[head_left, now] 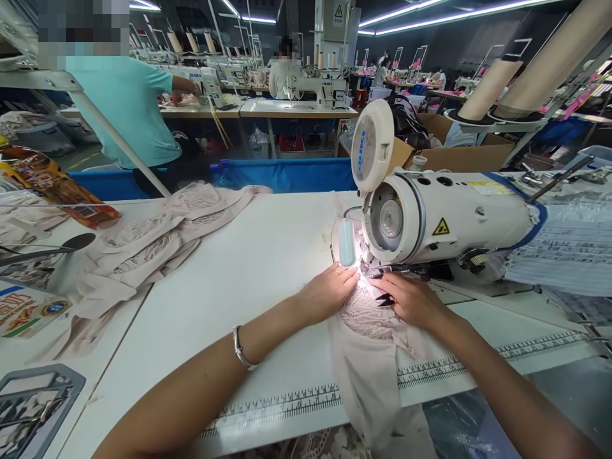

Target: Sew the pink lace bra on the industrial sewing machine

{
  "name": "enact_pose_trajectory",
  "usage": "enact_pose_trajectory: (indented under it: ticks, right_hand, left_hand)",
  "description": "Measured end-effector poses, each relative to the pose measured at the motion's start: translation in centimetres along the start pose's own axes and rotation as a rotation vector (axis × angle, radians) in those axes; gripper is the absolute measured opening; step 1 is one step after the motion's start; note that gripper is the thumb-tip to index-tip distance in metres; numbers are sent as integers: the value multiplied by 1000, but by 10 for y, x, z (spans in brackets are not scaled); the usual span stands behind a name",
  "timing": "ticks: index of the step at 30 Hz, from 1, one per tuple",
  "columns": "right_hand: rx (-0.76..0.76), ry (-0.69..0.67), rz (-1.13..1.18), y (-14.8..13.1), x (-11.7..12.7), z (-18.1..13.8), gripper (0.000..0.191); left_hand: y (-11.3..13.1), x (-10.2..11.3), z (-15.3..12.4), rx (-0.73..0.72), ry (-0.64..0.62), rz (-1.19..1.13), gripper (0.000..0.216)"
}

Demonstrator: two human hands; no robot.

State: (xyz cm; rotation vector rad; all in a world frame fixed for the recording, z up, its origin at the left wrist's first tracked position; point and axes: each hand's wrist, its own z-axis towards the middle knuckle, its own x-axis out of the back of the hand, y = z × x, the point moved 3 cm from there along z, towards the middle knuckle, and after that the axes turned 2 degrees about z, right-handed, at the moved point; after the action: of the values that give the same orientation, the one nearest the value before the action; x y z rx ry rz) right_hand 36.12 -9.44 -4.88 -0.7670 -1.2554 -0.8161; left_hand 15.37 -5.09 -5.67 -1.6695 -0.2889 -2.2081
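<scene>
A pale pink fabric piece with lace (pixel 366 315) lies under the needle area of a white sewing machine (pixel 454 213), and its plain end hangs over the table's front edge. My left hand (pixel 332 293) holds the fabric at its left side, fingers bent and close to the lit needle area. On the other side, my right hand (pixel 408 296) rests on the lace with its fingertips near the presser foot. Black-bladed thread snips (pixel 385 299) stick out from under its fingers. The needle itself is hard to make out in the glare.
A heap of similar pale fabric pieces (pixel 157 239) lies on the left of the table (pixel 248 255), near a drink bottle (pixel 57 182). A printed ruler strip (pixel 306 401) runs along the front. Thread cones (pixel 490 89) stand at right. A person in turquoise (pixel 124 108) works beyond.
</scene>
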Motion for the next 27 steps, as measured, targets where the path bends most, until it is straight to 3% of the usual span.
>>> enact_pose_trajectory:
  ticks: [4, 8, 12, 17, 22, 27]
  right_hand:
    - [29, 97, 44, 1, -6, -1, 53]
    - [41, 180, 125, 2, -7, -3, 53]
    - [62, 231, 186, 2, -6, -6, 60]
    - [118, 314, 154, -1, -1, -9, 50]
    - [284, 401, 170, -9, 6, -7, 39]
    - [279, 407, 168, -7, 4, -7, 47]
  left_hand:
    - [-2, 9, 7, 82, -40, 6, 36]
    - [29, 12, 12, 218, -46, -61, 26]
    - [51, 10, 8, 211, -77, -174, 14]
    - [40, 6, 3, 88, -24, -272, 18]
    - [28, 3, 5, 46, 7, -325, 20]
    - [12, 4, 6, -26, 40, -401, 23]
